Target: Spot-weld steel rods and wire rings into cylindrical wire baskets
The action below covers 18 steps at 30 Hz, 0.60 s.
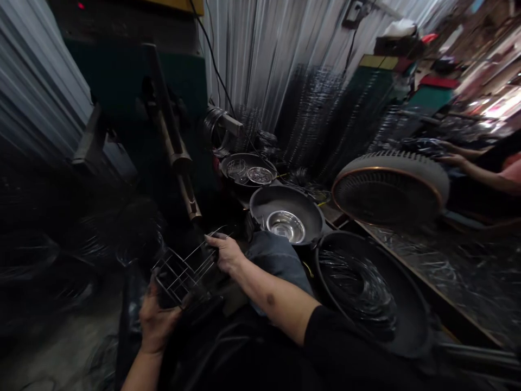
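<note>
Both hands closed on a wire grid frame [183,271] held over the lap — left hand [157,320] at its near corner, right hand [228,252] on the far edge. Press lever [177,157] just beyond; bare fingers risk pinching, judging by the closeness. Steel bowl [287,225] sits in a dark pan [313,217].

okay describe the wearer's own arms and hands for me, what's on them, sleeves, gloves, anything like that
Both hands are bare, with no gloves. The right hand shows no ring or watch, and its forearm is uncovered up to a black sleeve that ends near the elbow. The left hand and wrist are also bare; the frame cuts off before any sleeve on that arm.
</note>
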Motion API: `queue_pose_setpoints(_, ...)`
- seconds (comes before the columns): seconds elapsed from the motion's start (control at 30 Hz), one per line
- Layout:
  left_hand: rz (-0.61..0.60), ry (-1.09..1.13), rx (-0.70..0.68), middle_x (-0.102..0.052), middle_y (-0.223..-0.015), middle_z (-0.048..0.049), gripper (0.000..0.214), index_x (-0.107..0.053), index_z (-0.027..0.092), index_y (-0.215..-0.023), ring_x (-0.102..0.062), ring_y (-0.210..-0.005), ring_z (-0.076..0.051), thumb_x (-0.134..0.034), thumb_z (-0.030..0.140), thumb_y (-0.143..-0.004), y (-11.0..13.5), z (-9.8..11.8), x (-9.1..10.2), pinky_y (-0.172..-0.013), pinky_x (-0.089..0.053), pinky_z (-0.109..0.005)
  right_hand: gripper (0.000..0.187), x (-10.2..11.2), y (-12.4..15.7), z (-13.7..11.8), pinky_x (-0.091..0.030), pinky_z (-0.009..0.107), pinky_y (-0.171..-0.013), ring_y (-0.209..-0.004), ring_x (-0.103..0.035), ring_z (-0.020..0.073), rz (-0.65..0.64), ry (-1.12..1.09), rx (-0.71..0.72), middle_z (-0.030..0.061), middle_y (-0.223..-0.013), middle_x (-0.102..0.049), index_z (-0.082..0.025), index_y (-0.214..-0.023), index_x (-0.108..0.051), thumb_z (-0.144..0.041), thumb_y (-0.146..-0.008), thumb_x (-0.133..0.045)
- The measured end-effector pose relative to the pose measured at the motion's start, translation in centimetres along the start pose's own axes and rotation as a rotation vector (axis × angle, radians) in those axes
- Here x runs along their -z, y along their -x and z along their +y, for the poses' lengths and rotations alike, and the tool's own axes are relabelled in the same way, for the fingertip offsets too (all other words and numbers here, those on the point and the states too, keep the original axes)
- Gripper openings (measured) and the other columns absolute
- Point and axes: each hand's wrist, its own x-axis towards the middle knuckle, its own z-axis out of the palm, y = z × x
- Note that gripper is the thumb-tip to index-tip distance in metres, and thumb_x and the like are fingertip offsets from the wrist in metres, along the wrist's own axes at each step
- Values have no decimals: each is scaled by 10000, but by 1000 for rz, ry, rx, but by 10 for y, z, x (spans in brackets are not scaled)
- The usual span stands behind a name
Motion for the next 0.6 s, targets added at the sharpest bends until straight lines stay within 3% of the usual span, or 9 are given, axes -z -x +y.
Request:
queue_pose_setpoints(0.1, 94, -151, -120, -477, -1386, -83, 889, -290, 291, -1441, -456, -1272, -354, -687, 545, -688, 1, 3, 3, -1101, -347, -511, 351, -7, -1, 8, -225, 208, -391, -406, -404, 59, 48, -25, 87, -62, -503, -551, -159, -679, -626, -289, -427, -834)
queue_pose_setpoints(0.27, 106, -221, -181, -435, -1424, -79, 841, -258, 315, -1449, -451, -1277, -362, -658, 508, -735, 5, -2, 4, -1073, -375, -528, 305, -13, 4, 10, -293, 218, -437, -439, -438, 69, 111, -37, 206, -49, -508, -573, -149, -625, -653, -255, -394, -821)
queue_pose_setpoints(0.4, 142, -223, -227, -474, -1389, -106, 865, -300, 287, -1431, -458, -1274, -361, -687, 524, -694, 6, -2, 1, -1043, -414, -517, 292, -13, 2, 10, -336, 224, -463, -460, -455, 76, 156, -6, 256, -45, -514, -575, -155, -561, -633, -280, -385, -830)
queue_pose_setpoints(0.5, 134, -155, -173, -502, -1363, -122, 871, -365, 246, -1397, -453, -1280, -361, -709, 548, -656, 5, 5, 2, -1079, -376, -511, 335, -11, 2, 11, -346, 218, -449, -450, -467, 78, 86, 35, 217, -45, -533, -577, -158, -602, -624, -327, -410, -841)
queue_pose_setpoints(0.6, 82, -48, 82, -544, -1320, -114, 869, -405, 244, -1370, -495, -1239, -353, -737, 550, -627, 3, 9, 6, -1075, -376, -517, 445, -1, 10, 7, -335, 202, -416, -443, -515, 87, -115, 70, 74, -31, -620, -629, -174, -748, -635, -473, -477, -822)
